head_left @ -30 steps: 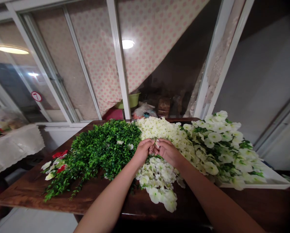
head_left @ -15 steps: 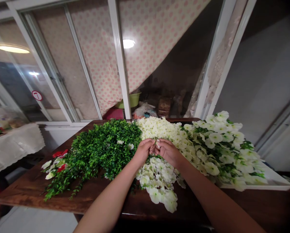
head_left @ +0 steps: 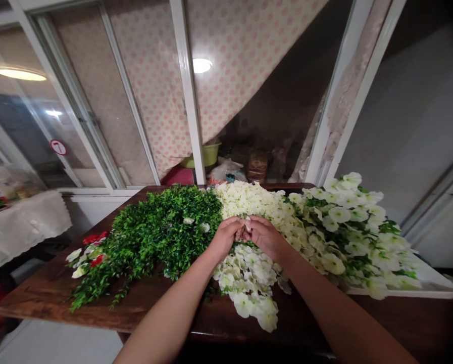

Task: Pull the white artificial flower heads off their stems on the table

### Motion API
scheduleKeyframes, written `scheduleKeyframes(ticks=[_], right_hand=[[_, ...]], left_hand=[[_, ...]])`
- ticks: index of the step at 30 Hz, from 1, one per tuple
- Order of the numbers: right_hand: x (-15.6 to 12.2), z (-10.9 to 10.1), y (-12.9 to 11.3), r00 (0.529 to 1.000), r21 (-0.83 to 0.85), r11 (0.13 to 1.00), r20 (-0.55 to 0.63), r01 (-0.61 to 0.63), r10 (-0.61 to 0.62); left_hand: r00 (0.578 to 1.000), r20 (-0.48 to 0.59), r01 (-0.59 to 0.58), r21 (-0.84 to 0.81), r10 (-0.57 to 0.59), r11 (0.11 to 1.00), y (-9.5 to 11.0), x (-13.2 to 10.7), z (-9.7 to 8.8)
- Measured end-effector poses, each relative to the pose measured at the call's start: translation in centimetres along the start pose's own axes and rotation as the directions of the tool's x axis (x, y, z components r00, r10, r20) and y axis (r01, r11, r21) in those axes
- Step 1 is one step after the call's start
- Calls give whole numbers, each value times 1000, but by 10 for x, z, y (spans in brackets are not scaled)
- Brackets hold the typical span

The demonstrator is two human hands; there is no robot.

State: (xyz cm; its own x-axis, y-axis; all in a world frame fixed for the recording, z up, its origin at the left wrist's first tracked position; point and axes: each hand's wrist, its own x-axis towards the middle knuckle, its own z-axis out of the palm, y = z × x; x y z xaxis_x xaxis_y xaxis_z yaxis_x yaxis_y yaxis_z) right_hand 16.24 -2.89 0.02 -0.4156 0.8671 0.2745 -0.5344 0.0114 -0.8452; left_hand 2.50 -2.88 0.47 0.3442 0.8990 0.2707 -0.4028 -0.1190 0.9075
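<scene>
My left hand [head_left: 225, 235] and my right hand [head_left: 263, 235] meet fingertip to fingertip above the middle of a dark wooden table [head_left: 52, 293]. Both are pinched shut on a small white artificial flower [head_left: 246, 223] held between them. Right below the hands lies a bunch of white flowers [head_left: 251, 283] that reaches the table's front edge. Behind the hands spreads a heap of small cream blossoms [head_left: 249, 199].
A mound of green artificial foliage [head_left: 154, 235] covers the table's left half, with red and white flowers [head_left: 88, 247] at its left tip. Large white flowers with green leaves [head_left: 347, 227] lie on a white tray [head_left: 431, 288] at the right. Sliding windows and a dotted curtain [head_left: 230, 60] stand behind.
</scene>
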Motion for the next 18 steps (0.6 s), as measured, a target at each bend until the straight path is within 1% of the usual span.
scheduleKeyframes(ticks=[4, 12, 18], right_hand=[[0, 0, 0, 1000, -12, 1000, 21, 2, -1], [-1, 0, -3, 1000, -23, 1000, -1, -15, 14], [0, -3, -3, 1000, -26, 999, 7, -29, 29]], left_hand=[[1000, -21, 1, -60, -3, 998, 0, -1, 3], [1000, -21, 10, -41, -11, 999, 2, -2, 5], [999, -35, 27, -88, -30, 996, 3, -3, 7]])
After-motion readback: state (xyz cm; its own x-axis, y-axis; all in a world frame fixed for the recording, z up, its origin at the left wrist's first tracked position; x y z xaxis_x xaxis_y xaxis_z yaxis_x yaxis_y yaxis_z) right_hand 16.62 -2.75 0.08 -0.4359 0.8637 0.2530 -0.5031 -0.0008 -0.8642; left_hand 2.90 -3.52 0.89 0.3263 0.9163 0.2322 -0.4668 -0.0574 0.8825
